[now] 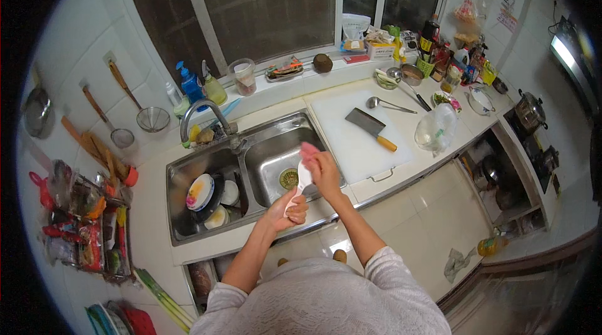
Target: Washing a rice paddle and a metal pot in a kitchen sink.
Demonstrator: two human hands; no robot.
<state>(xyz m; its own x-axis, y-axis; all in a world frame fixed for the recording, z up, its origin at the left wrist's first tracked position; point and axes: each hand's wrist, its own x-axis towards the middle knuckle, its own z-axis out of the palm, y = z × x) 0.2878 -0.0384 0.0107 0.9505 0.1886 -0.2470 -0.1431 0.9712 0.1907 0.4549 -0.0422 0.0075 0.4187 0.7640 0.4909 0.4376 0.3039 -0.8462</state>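
Over the near edge of the right sink basin, my left hand grips the handle of a white rice paddle or flat spoon. My right hand holds a pink cloth against the upper end of that utensil. Below them the basin shows a strainer drain. In the left basin sit a bowl with an orange and pink pattern, a dark pan and several white bowls. A curved metal faucet rises behind the basins.
Right of the sink, a white cutting board holds a cleaver and touches a metal ladle. A plastic bag lies farther right, before a stove with a pot. Bottles line the ledge. Spring onions lie at lower left.
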